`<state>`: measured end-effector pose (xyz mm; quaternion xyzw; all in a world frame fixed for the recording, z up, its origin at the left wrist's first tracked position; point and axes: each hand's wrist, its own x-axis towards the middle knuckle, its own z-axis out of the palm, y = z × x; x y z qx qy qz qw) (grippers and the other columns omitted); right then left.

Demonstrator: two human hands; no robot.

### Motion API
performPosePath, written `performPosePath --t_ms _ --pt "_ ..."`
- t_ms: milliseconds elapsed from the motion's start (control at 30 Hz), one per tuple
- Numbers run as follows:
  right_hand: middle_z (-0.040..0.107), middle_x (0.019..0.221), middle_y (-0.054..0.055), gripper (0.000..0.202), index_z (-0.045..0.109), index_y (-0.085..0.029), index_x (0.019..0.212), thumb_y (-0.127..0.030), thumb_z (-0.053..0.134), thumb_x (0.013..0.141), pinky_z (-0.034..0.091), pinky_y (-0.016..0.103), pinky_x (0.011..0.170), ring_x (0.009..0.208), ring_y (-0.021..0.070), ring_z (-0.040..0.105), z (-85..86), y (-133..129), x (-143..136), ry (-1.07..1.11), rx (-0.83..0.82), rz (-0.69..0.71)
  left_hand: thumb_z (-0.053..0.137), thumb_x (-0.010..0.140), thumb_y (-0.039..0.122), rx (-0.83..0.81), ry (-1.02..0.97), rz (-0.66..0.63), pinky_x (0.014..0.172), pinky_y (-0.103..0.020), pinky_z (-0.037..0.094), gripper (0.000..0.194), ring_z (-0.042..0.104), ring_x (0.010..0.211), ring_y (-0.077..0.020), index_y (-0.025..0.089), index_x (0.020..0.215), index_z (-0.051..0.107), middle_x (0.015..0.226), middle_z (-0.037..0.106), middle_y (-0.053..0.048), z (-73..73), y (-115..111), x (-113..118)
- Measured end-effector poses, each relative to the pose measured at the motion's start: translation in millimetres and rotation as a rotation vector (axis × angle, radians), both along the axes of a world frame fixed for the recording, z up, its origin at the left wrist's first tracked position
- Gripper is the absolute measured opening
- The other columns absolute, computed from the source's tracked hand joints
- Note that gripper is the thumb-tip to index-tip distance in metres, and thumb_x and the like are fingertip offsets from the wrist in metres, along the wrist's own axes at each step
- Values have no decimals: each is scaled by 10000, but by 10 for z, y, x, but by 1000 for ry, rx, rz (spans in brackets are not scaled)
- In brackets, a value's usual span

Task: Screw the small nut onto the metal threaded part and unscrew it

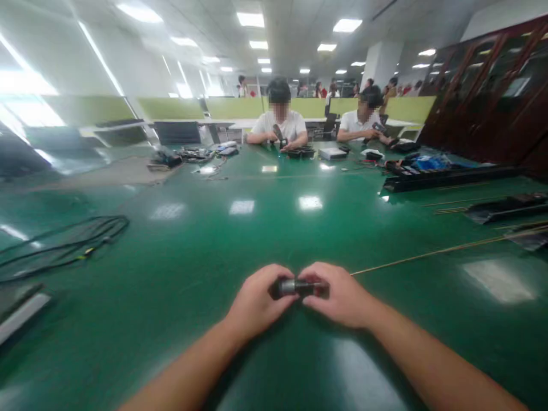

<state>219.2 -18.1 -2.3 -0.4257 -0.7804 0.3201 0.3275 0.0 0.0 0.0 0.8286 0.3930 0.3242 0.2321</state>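
Both hands meet above the green tabletop point(274, 240), low in the middle of the head view. Between them is a small black-and-silver cylindrical object point(302, 287), lying level from left to right. My left hand point(262, 297) is closed round its silver left part, thumb and fingers on either side. The darker right end, with a reddish patch, sits in the closed fingers of my right hand point(338, 294). Blur and the fingers hide both ends, and I cannot tell its exact kind. A thin yellowish rod point(411, 258) lies on the table, running rightward from beyond my right hand.
Looped black cable point(94, 234) lies on the left, above a grey-edged item point(25, 314). Long black trays point(445, 178) and more rods are at the right. Across the table sit two people point(280, 123), handling dark tools, among boxes point(333, 153) and small parts point(197, 153).
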Motion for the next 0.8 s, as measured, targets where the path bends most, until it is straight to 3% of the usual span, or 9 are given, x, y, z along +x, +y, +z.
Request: performPosePath --t_ms 200,367,500,800 --pt "648 884 11 307 655 -200 1036 -226 754 746 465 267 699 774 162 596 49 -7 31 -10 22 -8 692 792 152 78 -18 -47 812 -271 450 196 611 878 -148 226 957 617 943 659 9 45 -21 -6" --pt "666 868 21 154 703 -199 981 -306 636 893 439 266 706 789 159 597 68 17 30 -30 6 10 694 810 182 90 -5 -62 805 -269 449 183 609 870 -143 229 966 610 941 655 12 31 -28 -6" --pt "684 850 18 221 722 -199 930 -311 536 970 411 265 705 790 151 597 63 33 14 -46 21 34 702 816 212 83 -15 -45 801 -270 457 169 609 868 -146 218 958 611 935 654 3 17 -23 0" --pt "690 881 15 97 718 -197 943 -216 656 870 421 261 721 810 157 606 16 14 -24 -65 91 -27 711 810 237 60 -10 -27 752 -257 463 159 616 826 -144 208 945 633 908 663 -6 27 -21 14"
